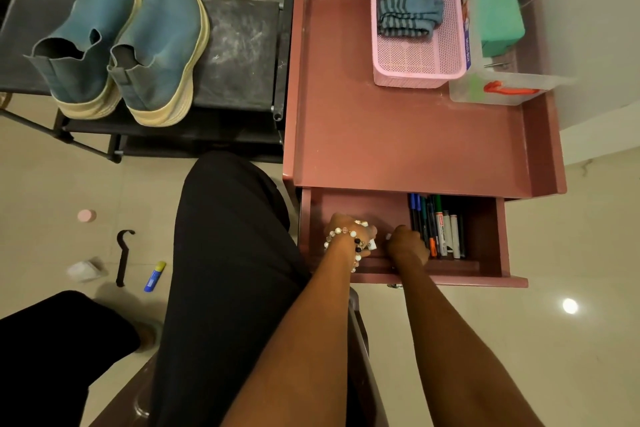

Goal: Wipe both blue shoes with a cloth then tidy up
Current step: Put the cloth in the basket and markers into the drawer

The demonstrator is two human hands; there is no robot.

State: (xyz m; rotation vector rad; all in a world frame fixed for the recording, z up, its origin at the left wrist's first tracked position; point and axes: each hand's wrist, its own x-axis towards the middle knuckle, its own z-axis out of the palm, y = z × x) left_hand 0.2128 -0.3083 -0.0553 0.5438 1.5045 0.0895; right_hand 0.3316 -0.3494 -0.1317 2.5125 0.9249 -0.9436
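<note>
Two blue shoes with cream soles, the left shoe point(90, 42) and the right shoe point(161, 48), stand side by side on a dark shoe rack point(242, 52). A folded blue striped cloth point(408, 12) lies in a pink basket point(420, 74) on the pink table point(398, 135). Both hands reach into the table's open drawer point(485, 236). My left hand point(348, 230), with a bead bracelet at the wrist, grips a small white item. My right hand point(408, 246) is curled beside a row of markers point(438, 229); what it holds is hidden.
A clear plastic box point(498, 90) with an orange handle and a green block point(498, 22) stand at the table's back right. On the floor at left lie a glue stick point(154, 276), a black hook point(123, 256), a pink lid point(86, 216) and a white scrap point(85, 270). My dark-clothed legs fill the lower left.
</note>
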